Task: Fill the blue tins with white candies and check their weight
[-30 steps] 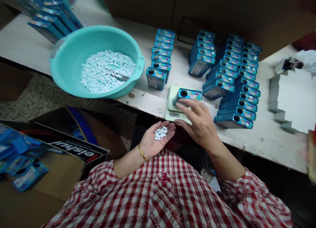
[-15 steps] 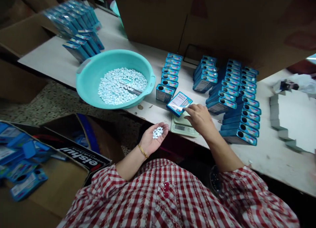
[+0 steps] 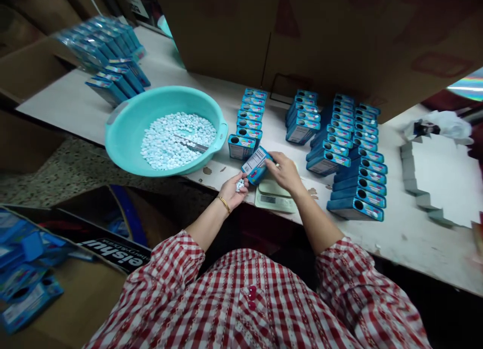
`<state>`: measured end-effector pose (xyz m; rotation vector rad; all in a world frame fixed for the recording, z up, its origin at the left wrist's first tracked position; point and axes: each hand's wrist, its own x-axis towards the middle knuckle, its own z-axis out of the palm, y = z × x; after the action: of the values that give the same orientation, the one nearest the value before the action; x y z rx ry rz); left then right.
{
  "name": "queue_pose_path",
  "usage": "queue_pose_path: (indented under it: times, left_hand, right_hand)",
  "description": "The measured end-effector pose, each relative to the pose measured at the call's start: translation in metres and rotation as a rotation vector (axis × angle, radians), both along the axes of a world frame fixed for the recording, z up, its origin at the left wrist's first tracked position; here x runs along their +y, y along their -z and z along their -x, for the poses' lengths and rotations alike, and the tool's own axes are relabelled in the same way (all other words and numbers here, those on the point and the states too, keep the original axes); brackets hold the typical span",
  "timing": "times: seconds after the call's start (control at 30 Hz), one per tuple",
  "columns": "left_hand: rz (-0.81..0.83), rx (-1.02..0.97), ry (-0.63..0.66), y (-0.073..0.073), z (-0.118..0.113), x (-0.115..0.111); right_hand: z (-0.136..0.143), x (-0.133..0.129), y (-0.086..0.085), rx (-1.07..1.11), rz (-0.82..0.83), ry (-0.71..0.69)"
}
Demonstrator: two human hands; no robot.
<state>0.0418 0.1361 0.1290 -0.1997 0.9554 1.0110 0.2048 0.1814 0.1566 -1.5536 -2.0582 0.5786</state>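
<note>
Small white candies [image 3: 240, 185] lie cupped in my left hand [image 3: 231, 192], its fingertips at the lower left edge of a blue candy box [image 3: 255, 165]. My right hand [image 3: 284, 170] grips that box from the right and holds it tilted off the kitchen scale [image 3: 274, 197]. The scale sits at the table's front edge under my right hand. To the left, a turquoise basin [image 3: 128, 152] holds a heap of white candies [image 3: 173, 145] with a metal scoop or tongs [image 3: 193, 145] lying in them.
Rows of upright blue boxes [image 3: 249, 115] stand behind the scale, with more rows [image 3: 358, 188] at right. Blue boxes [image 3: 113, 82] stand at the far left. White cardboard pieces [image 3: 445, 178] lie at right. A carton of blue boxes [image 3: 30, 268] is at lower left.
My right hand has lifted the blue box off the scale and tilted it leftward. My left hand has come up to it, its fingers closing around the candies.
</note>
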Motion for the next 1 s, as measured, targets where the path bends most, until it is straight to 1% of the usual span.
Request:
queue_pose_path:
  times: [0.07,0.13,0.17,0.23,0.3,0.37,0.43,0.47,0.5,0.57,0.6,0.63,0.67,0.7,0.73,0.77,0.83,0.87,0.93,1.0]
  left_hand:
    - [-0.012,0.030,0.012,0.002,0.002,-0.007]
    - [-0.022,0.057,0.017,0.004,0.007,-0.015]
    - [-0.032,0.058,0.013,0.005,0.010,-0.018]
    - [-0.047,0.039,-0.020,0.006,0.017,-0.022]
    - [-0.048,0.025,-0.070,0.005,0.025,-0.020]
    - [-0.039,0.040,-0.090,0.002,0.033,-0.013]
    - [-0.045,0.063,-0.069,0.000,0.039,-0.002]
    - [-0.053,0.077,-0.051,-0.001,0.042,0.004]
    - [-0.059,0.093,-0.032,-0.002,0.043,0.010]
    - [-0.058,0.130,-0.007,-0.002,0.045,0.021]
    - [-0.051,0.144,0.003,-0.001,0.045,0.026]
    - [-0.044,0.151,0.013,0.000,0.045,0.029]
    - [-0.040,0.153,0.023,0.000,0.044,0.032]
    - [-0.037,0.152,0.032,0.001,0.043,0.035]
    - [-0.035,0.152,0.040,0.002,0.042,0.036]
    - [-0.033,0.152,0.044,0.002,0.040,0.037]
    - [-0.032,0.147,0.042,0.003,0.039,0.039]
    - [-0.032,0.142,0.038,0.004,0.038,0.040]
    - [-0.031,0.127,0.027,0.005,0.039,0.042]
    - [-0.030,0.103,0.018,0.007,0.039,0.043]
  right_hand:
    - [0.014,-0.019,-0.003,0.010,-0.111,0.045]
    - [0.028,-0.033,-0.006,0.013,-0.204,0.035]
    - [0.035,-0.037,-0.006,0.006,-0.252,-0.010]
    - [0.049,-0.038,-0.005,-0.027,-0.340,-0.169]
    - [0.060,-0.031,-0.002,-0.055,-0.406,-0.342]
    - [0.065,-0.021,0.002,-0.063,-0.453,-0.434]
    - [0.059,-0.011,0.004,-0.055,-0.495,-0.424]
    - [0.052,-0.007,0.004,-0.049,-0.509,-0.372]
    - [0.042,-0.002,0.003,-0.044,-0.512,-0.287]
    - [0.019,0.013,0.002,-0.059,-0.440,-0.069]
    - [0.008,0.023,0.003,-0.095,-0.351,0.029]
    - [0.000,0.035,0.005,-0.153,-0.231,0.088]
    - [-0.004,0.049,0.008,-0.221,-0.104,0.108]
    - [-0.005,0.063,0.012,-0.280,-0.001,0.097]
    - [-0.003,0.076,0.016,-0.326,0.074,0.071]
    - [0.002,0.088,0.021,-0.354,0.112,0.046]
    - [0.016,0.105,0.030,-0.375,0.119,0.024]
    - [0.021,0.109,0.033,-0.386,0.121,0.028]
    - [0.024,0.110,0.035,-0.407,0.123,0.054]
    - [0.016,0.104,0.030,-0.424,0.124,0.090]
